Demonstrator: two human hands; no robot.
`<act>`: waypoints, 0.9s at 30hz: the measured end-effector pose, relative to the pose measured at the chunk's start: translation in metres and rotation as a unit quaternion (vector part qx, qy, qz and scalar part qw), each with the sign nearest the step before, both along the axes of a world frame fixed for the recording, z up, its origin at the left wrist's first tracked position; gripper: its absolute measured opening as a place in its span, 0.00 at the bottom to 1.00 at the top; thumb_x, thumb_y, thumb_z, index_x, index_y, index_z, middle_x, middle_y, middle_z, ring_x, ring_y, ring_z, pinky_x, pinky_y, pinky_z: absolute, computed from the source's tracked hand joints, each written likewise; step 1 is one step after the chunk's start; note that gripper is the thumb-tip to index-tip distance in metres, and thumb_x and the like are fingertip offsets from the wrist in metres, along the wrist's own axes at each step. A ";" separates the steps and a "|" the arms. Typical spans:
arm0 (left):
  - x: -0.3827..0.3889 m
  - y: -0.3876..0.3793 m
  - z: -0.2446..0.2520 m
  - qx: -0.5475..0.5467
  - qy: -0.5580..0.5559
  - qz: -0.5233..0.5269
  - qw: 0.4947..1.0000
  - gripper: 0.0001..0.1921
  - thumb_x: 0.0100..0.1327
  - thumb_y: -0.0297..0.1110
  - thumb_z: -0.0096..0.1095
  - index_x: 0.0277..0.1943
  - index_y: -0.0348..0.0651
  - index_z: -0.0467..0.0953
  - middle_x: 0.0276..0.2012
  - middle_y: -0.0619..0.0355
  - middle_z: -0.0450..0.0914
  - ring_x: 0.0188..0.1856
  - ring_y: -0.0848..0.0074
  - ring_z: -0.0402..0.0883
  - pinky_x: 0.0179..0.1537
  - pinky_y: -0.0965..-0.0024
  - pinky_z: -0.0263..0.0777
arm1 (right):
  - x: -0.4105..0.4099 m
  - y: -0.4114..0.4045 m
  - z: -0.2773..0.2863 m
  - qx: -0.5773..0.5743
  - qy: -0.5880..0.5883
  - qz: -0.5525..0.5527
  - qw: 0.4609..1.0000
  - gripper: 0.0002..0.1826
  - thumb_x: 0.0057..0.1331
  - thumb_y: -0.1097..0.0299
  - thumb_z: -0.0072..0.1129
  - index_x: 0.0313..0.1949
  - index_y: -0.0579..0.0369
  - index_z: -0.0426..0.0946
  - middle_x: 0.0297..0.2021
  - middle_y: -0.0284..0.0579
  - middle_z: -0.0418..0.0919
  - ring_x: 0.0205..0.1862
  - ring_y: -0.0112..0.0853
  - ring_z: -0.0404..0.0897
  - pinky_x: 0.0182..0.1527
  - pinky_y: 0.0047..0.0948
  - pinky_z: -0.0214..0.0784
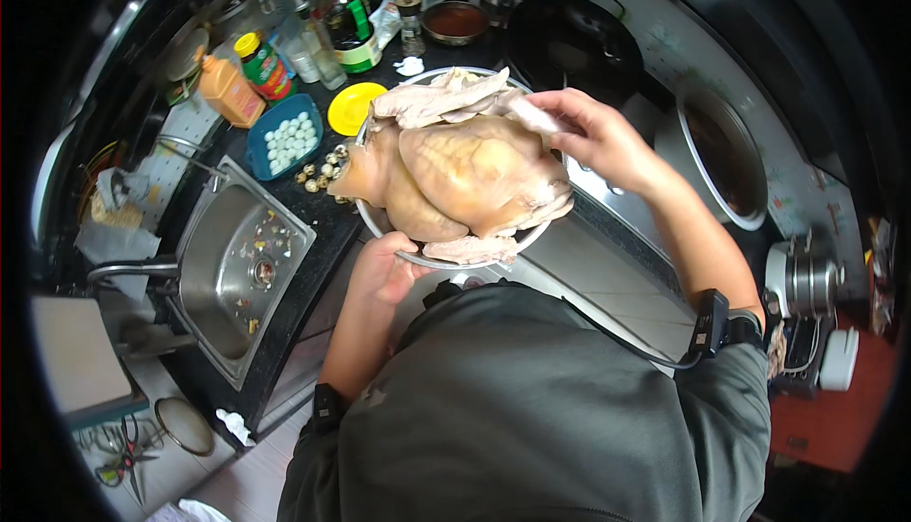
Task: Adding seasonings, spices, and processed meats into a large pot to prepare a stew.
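Observation:
In front of me is a round metal basin (370, 226), heaped with meat. A large, yellowish, smooth-skinned piece of meat (477, 173) fills most of it. Paler, wrinkled strips of meat (438, 102) lie along its far side, and another pale piece (473, 249) sits by the near rim. My left hand (384, 266) grips the near-left rim of the basin, thumb on top. At the far right, the fingers of my right hand (594, 134) pinch a pale strip of meat (537, 118), whose other end rests against the heap.
Left of the basin are a teal tub (256, 155) of peeled small eggs, speckled quail eggs (313, 184), a yellow lid-like disc (356, 109) and bottles (267, 70). A steel sink (206, 258) holds scraps. A black wok (576, 38) and large pot (754, 212) stand right.

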State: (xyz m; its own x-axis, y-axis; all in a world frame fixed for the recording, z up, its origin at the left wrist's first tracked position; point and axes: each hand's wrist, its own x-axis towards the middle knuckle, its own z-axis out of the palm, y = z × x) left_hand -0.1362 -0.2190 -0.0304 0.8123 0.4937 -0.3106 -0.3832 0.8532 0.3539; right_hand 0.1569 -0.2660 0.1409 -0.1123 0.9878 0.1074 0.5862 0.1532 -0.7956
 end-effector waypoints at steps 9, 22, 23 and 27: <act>0.025 -0.024 0.029 0.043 0.041 -0.036 0.998 0.20 0.51 0.23 0.46 0.46 0.19 0.69 0.41 0.40 0.79 0.40 0.58 0.81 0.42 0.61 0.77 | 0.028 -0.035 0.020 -0.145 -0.096 -0.109 0.979 0.19 0.54 0.63 0.68 0.42 0.59 0.75 0.29 0.33 0.75 0.32 0.19 0.71 0.36 0.20 0.65; 0.135 -0.111 0.055 0.026 0.014 -0.042 0.999 0.22 0.51 0.22 0.45 0.49 0.15 0.65 0.43 0.34 0.77 0.42 0.53 0.81 0.40 0.58 0.80 | 0.116 -0.133 0.040 -0.098 0.012 -0.077 0.992 0.08 0.59 0.73 0.61 0.31 0.59 0.70 0.26 0.28 0.69 0.31 0.16 0.67 0.36 0.18 0.64; 0.145 -0.117 0.058 0.024 0.016 -0.043 0.999 0.22 0.51 0.22 0.45 0.49 0.15 0.65 0.43 0.34 0.76 0.42 0.52 0.81 0.41 0.58 0.80 | 0.124 -0.140 0.042 -0.076 -0.017 -0.068 0.995 0.09 0.59 0.73 0.61 0.30 0.59 0.68 0.25 0.28 0.68 0.30 0.16 0.65 0.35 0.18 0.64; 0.181 -0.140 0.058 0.006 -0.015 -0.047 0.999 0.23 0.51 0.21 0.45 0.50 0.15 0.63 0.44 0.33 0.76 0.43 0.50 0.80 0.44 0.57 0.79 | 0.148 -0.168 0.055 0.046 -0.125 -0.048 0.990 0.09 0.59 0.75 0.60 0.29 0.58 0.67 0.22 0.29 0.65 0.26 0.17 0.61 0.29 0.19 0.60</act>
